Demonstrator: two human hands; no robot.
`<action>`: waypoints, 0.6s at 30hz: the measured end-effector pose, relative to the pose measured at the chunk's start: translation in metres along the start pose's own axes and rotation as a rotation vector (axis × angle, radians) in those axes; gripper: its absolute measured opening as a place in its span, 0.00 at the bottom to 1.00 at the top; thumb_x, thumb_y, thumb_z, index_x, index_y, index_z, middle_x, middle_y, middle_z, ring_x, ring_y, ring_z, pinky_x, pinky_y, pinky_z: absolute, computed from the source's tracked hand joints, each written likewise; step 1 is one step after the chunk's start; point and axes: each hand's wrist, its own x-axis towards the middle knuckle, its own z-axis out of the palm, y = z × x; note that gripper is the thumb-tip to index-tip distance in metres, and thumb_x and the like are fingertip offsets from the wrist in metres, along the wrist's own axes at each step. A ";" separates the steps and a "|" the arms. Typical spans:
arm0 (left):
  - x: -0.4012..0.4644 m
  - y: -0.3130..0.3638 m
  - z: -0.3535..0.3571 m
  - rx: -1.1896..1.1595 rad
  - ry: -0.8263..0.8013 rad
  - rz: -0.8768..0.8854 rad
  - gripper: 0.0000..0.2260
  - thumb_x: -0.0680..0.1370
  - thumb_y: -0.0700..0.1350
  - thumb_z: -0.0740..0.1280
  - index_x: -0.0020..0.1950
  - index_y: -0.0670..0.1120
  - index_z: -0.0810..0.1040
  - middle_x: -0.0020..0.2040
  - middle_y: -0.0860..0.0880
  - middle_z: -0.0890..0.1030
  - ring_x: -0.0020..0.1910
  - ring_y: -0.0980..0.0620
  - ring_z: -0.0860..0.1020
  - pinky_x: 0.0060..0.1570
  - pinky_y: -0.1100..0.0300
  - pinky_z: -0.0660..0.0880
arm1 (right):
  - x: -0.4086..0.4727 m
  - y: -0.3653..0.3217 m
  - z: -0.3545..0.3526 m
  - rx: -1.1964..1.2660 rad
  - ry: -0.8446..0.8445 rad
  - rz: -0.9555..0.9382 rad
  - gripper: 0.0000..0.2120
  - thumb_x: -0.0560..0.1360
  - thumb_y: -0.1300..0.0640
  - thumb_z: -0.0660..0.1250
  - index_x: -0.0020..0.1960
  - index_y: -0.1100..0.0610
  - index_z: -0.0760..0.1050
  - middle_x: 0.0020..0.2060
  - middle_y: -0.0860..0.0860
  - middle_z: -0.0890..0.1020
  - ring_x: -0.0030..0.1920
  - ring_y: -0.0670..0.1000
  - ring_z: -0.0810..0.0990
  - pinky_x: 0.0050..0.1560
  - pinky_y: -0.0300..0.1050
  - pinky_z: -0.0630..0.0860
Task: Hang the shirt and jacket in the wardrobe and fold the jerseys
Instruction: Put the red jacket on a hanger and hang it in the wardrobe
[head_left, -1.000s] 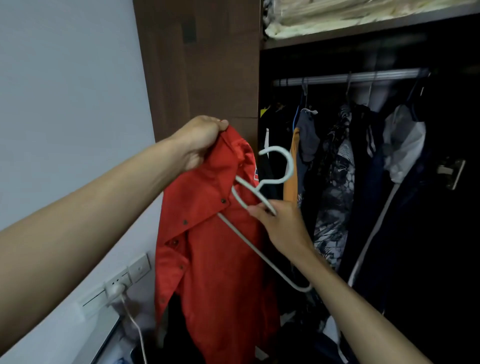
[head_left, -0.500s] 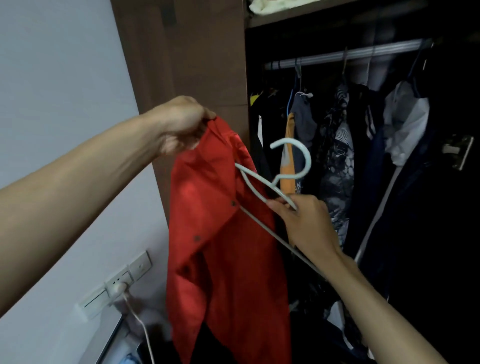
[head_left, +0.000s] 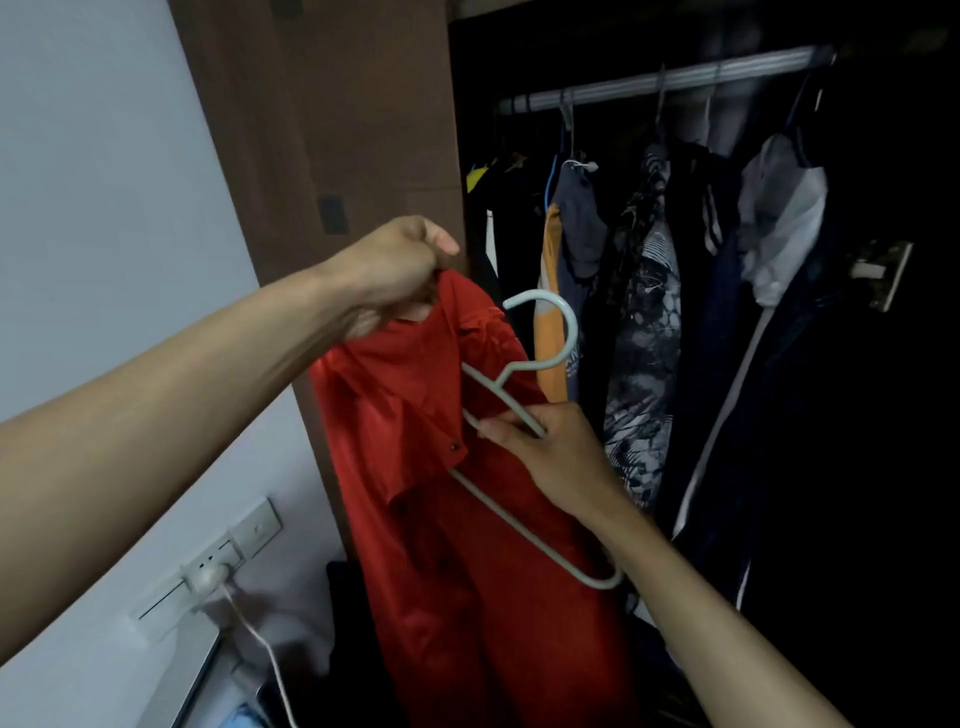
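One red, shiny-fabric shirt w/ dark snap buttons (head_left: 457, 519) hangs in front of the open wardrobe, held up at its top edge by the left hand (head_left: 395, 270), fingers curled tight round a bunch of the cloth near the collar. Rest of the shirt drops straight down, its lower end out of frame at the bottom. One pale grey-white plastic hanger (head_left: 524, 395) is in the right hand (head_left: 550, 452): thumb and fingers pinch the upper shoulder bar just below the neck, hook pointing up and left-open, tilted. The hanger's left arm disappears under the shirt's open front flap; its long lower bar runs down-right past the wrist to a rounded end near the forearm. Hanger touches the shirt fabric, not on the rail. Behind, one silver metal rail (head_left: 665, 78) runs across the dark wardrobe interior (head_left: 883, 415), carrying a row of hung clothes: approx 6–7 garments, exact no. can't tell in the dark. Among them 1 orange garment (head_left: 550, 322), 1 black-and-white patterned piece (head_left: 644, 364), 1 white garment (head_left: 779, 218). One brown wood wardrobe side panel (head_left: 332, 130) sits left of the opening. On the pale wall, 1 white socket strip (head_left: 218, 561) w/ 1 white plug and cable (head_left: 260, 639) in it.
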 end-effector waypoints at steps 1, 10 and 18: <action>-0.002 0.003 0.004 -0.009 -0.011 0.001 0.12 0.82 0.35 0.54 0.47 0.50 0.70 0.22 0.54 0.66 0.17 0.61 0.64 0.22 0.67 0.64 | 0.001 0.002 0.003 0.043 -0.017 -0.002 0.07 0.77 0.50 0.74 0.46 0.53 0.87 0.28 0.49 0.83 0.28 0.41 0.75 0.33 0.38 0.67; -0.019 0.012 0.014 0.729 -0.387 0.397 0.05 0.84 0.47 0.60 0.57 0.51 0.74 0.39 0.55 0.76 0.39 0.54 0.75 0.44 0.58 0.73 | -0.010 0.019 -0.013 0.356 0.041 0.082 0.09 0.78 0.60 0.72 0.49 0.67 0.85 0.23 0.41 0.80 0.24 0.37 0.77 0.29 0.28 0.70; -0.020 0.033 0.000 1.124 -0.466 0.553 0.13 0.77 0.51 0.63 0.59 0.64 0.67 0.43 0.61 0.82 0.43 0.66 0.77 0.48 0.56 0.74 | -0.004 0.019 -0.006 0.457 0.051 0.146 0.09 0.76 0.53 0.74 0.46 0.59 0.87 0.19 0.42 0.66 0.20 0.41 0.60 0.21 0.34 0.56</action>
